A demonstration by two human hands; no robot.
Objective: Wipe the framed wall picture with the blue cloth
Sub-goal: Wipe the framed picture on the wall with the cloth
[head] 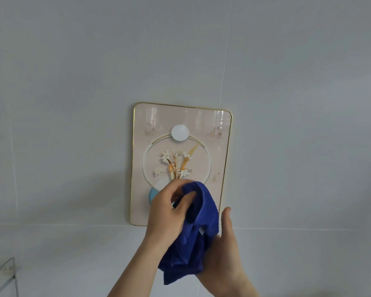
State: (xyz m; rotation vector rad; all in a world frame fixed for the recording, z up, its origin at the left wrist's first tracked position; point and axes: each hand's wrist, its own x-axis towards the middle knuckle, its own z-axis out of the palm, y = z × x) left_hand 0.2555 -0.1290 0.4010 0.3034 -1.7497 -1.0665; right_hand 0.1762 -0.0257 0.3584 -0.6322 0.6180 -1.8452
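A framed picture [180, 146] with a thin gold rim hangs on the pale wall; it shows white flowers in a blue vase inside a ring. A crumpled blue cloth [193, 236] hangs in front of its lower part. My left hand [169, 213] pinches the cloth's upper fold between thumb and fingers. My right hand [225, 249] is under and behind the cloth on its right side, thumb pointing up, fingers hidden by the fabric. The hands and cloth cover the picture's bottom right corner.
The wall [73, 82] is made of large pale tiles with thin seams. A clear glass or acrylic shelf corner [2, 273] juts out at the lower left.
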